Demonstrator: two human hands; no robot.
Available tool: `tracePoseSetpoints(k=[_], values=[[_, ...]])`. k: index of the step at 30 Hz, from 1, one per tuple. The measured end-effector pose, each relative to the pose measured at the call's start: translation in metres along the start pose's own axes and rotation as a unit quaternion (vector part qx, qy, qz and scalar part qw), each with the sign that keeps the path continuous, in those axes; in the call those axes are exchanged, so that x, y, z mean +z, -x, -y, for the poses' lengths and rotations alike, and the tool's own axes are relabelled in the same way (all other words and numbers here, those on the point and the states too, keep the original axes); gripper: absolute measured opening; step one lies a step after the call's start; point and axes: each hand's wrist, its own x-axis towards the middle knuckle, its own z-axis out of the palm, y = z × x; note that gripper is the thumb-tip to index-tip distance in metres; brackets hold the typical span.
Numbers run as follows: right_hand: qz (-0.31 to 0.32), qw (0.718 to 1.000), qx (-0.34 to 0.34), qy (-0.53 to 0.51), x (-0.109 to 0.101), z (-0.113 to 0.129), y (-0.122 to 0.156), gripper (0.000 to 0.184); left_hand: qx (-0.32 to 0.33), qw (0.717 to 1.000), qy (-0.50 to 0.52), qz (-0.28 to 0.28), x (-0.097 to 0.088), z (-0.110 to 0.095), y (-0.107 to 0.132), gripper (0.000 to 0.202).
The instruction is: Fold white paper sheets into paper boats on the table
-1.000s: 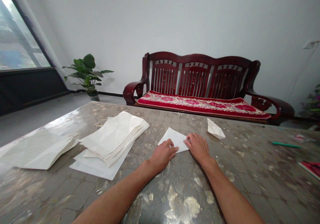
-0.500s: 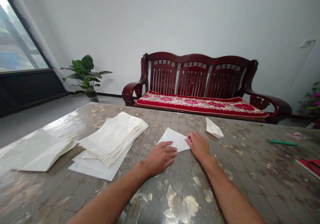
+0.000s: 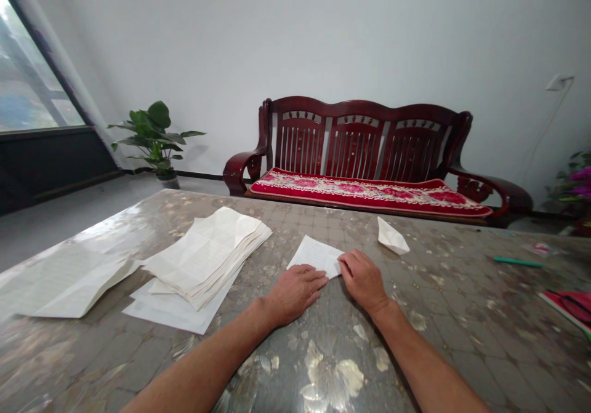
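A small folded white sheet of paper (image 3: pixel 314 252) lies on the patterned tabletop in front of me. My left hand (image 3: pixel 298 290) rests flat over its lower edge, fingers stretched out and holding nothing. At the paper's right corner, my right hand (image 3: pixel 362 277) has its thumb and fingertips closed in a pinch; the fingers partly hide that corner. Beyond my right hand stands a small folded paper piece (image 3: pixel 392 236), shaped somewhat like a boat. A stack of creased papers (image 3: pixel 210 250) lies to the left of my left hand.
Another creased sheet (image 3: pixel 69 280) spreads over the table (image 3: pixel 323 351) at far left. On the right are a green pen (image 3: pixel 517 261) and a red book (image 3: pixel 566 308) with dark glasses on it. A wooden bench (image 3: pixel 355 136) and a potted plant (image 3: pixel 159 136) stand beyond.
My right hand has shifted slightly left and inward over the paper's right corner, covering more of it. My left hand stays nearly in place. The whole view has moved slightly.
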Motion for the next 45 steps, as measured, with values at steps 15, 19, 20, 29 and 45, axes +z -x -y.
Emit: tracePoseSetpoints(k=[15,19,20,29,45], values=[[0.046,0.997,0.005,-0.064,0.005,0.007,0.0,0.007,-0.015,1.0,-0.003,-0.008,-0.001,-0.003,0.001,0.033],[0.037,0.996,-0.017,-0.078,0.01,0.005,0.0,0.007,-0.014,1.0,-0.01,-0.013,-0.001,-0.002,0.002,0.033],[0.035,0.996,-0.022,-0.079,0.011,0.004,0.0,0.007,-0.011,1.0,-0.011,-0.012,-0.002,-0.002,0.002,0.032],[0.029,0.996,-0.029,-0.075,0.014,0.003,0.0,0.008,-0.004,1.0,-0.026,-0.008,-0.003,-0.003,0.003,0.031],[0.051,0.997,-0.034,-0.052,0.012,0.004,-0.001,0.019,-0.011,0.999,-0.051,-0.003,0.004,-0.003,-0.001,0.019]])
